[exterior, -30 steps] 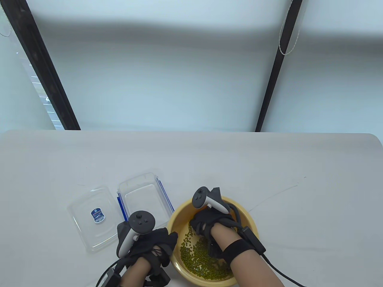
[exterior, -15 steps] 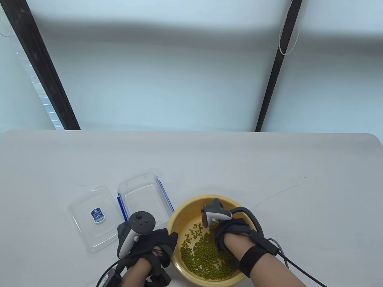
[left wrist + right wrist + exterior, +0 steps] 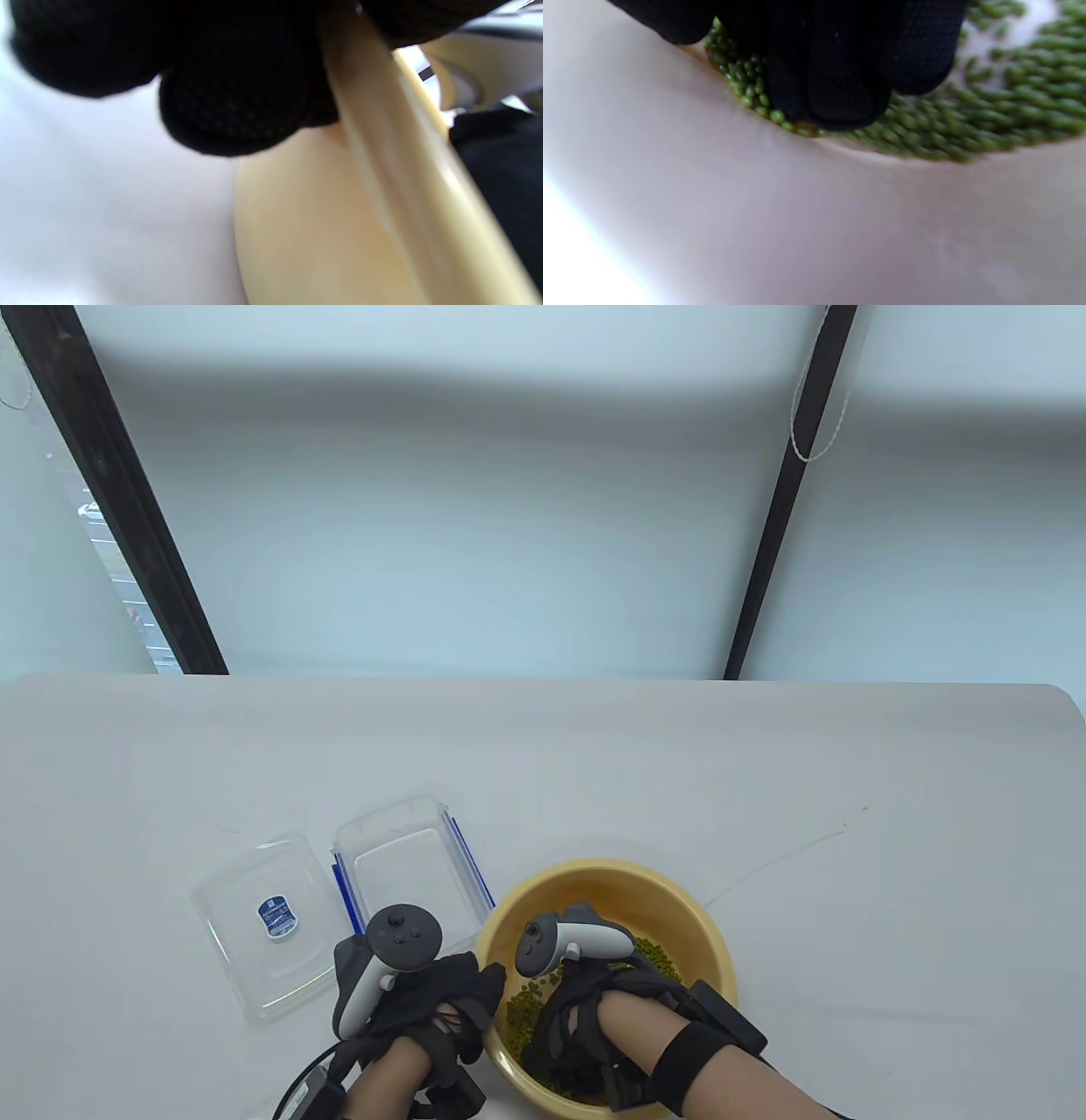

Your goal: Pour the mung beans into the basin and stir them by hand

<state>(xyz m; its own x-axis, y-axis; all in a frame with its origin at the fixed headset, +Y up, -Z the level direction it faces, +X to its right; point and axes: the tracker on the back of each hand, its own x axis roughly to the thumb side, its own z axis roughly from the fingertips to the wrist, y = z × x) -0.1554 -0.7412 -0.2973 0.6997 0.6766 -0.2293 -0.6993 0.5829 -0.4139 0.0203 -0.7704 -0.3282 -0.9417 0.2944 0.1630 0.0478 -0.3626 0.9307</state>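
Mung beans (image 3: pixel 524 1014) lie poured in the yellow basin (image 3: pixel 679 899); stirring is under way. The right hand (image 3: pixel 577 1018) rakes them with curled fingers (image 3: pixel 840 84) (holding nothing), while the left hand (image 3: pixel 424 1001) grips the rim. The next sweep likely needs gentleness near the wall.

left hand (image 3: pixel 220 72): black gloved fingers hang in from top edge, blurred, close to lens
grip: fingers (image 3: pixel 233 106) curled against outer wall under basin rim; another fingertip over rim at top right
basin (image 3: pixel 322 220): pale yellow, rim runs diagonally from top centre to bottom right
table (image 3: pixel 106 212): white, fills left half, basin wall sits on it
right edge: dark shape beyond rim, can't tell what
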